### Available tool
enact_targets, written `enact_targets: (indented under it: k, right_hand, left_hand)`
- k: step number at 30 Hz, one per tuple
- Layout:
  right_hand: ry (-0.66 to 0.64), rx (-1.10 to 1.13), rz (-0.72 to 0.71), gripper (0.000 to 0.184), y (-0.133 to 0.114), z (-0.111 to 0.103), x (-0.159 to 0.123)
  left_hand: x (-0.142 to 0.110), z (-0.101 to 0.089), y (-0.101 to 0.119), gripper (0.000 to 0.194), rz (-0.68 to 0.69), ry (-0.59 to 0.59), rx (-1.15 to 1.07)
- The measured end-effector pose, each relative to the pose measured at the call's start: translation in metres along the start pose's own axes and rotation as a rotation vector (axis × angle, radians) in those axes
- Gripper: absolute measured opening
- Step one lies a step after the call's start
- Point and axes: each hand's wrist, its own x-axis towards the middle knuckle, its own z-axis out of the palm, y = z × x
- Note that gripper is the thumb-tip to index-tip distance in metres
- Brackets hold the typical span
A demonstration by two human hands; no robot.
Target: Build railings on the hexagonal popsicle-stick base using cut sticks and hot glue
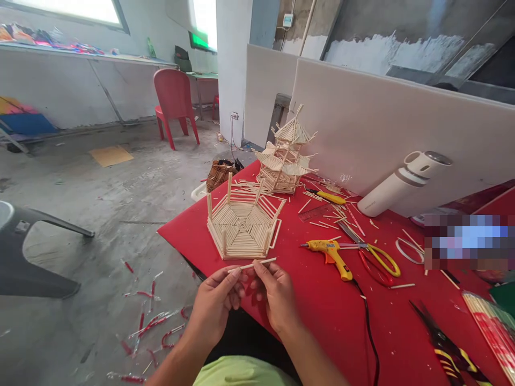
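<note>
Left hand (217,295): grip pinches one stick (248,266) between thumb and fingers.

Base (241,225): lies flat on the red table (317,327), beyond the hands; many-sided, posts rising around its rim.

Stick: held in front of the base's near edge. Long axis runs left to right, roughly along that edge; the free right end points right and slightly away from the person. Contact with the base cannot be confirmed.

Right hand (277,295): grip also pinches the stick, nearer that free end.

Step in hand, as judged: handling and lining up a single stick. The next move calls for a light, level pinch, clear of the posts.

Tower (285,155): stands behind the base.

Glue gun (332,257): lies right, nozzle leftward.
</note>
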Motion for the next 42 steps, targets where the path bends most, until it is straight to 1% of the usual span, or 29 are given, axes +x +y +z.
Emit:
enact_targets:
  k: [3,5,6,8,10,11,14,18,22,25,28,31,36,39,42]
  right_hand:
    - [0.034,-0.039,-0.058,0.039,-0.012,-0.016,-0.002]
    - [0.058,-0.132,-0.145,0.038,-0.032,-0.034,0.0]
    - [0.071,-0.219,-0.192,0.039,-0.044,-0.045,0.002]
    - [0.125,-0.511,-0.28,0.039,-0.073,-0.065,0.013]
    - [0.151,-1.024,-0.315,0.042,-0.101,-0.081,0.031]
    - [0.169,-1.12,-0.316,0.039,-0.112,-0.087,0.043]
    - [0.16,-1.308,-0.275,0.021,-0.135,-0.091,0.083]
    - [0.143,-1.504,-0.201,0.02,-0.14,-0.083,0.127]
    - [0.103,-1.615,-0.156,0.03,-0.14,-0.081,0.15]
    - [0.095,-1.654,-0.169,0.031,-0.144,-0.085,0.162]
    - [0.111,-1.67,-0.211,0.031,-0.152,-0.088,0.178]
    - [0.117,-1.674,-0.229,0.032,-0.157,-0.085,0.201]
    - [0.114,-1.67,-0.198,0.033,-0.158,-0.076,0.236]
    - [0.095,-1.639,-0.201,0.034,-0.16,-0.075,0.24]
    - [0.047,-1.569,-0.225,0.03,-0.168,-0.082,0.226]
  left_hand:
    - [-0.002,0.004,-0.001,0.036,0.01,-0.021,0.099]
    - [-0.002,0.007,0.0,0.038,0.018,-0.042,0.157]
    - [-0.002,0.01,0.0,0.038,0.021,-0.056,0.183]
    - [-0.002,0.018,0.0,0.039,0.027,-0.098,0.235]
    - [-0.001,0.029,-0.004,0.04,0.027,-0.152,0.295]
    - [0.001,0.036,-0.006,0.04,0.027,-0.182,0.332]
    - [0.007,0.057,-0.017,0.036,0.045,-0.25,0.429]
    - [0.02,0.085,-0.028,0.031,0.154,-0.273,0.465]
    - [0.031,0.105,-0.028,0.023,0.329,-0.268,0.442]
    - [0.041,0.116,-0.031,0.022,0.39,-0.279,0.458]
    - [0.053,0.126,-0.039,0.02,0.395,-0.282,0.477]
    - [0.064,0.135,-0.045,0.017,0.386,-0.27,0.472]
    - [0.074,0.142,-0.043,0.016,0.371,-0.245,0.439]
    - [0.075,0.142,-0.041,0.017,0.35,-0.225,0.429]
    - [0.075,0.142,-0.042,0.02,0.333,-0.227,0.425]
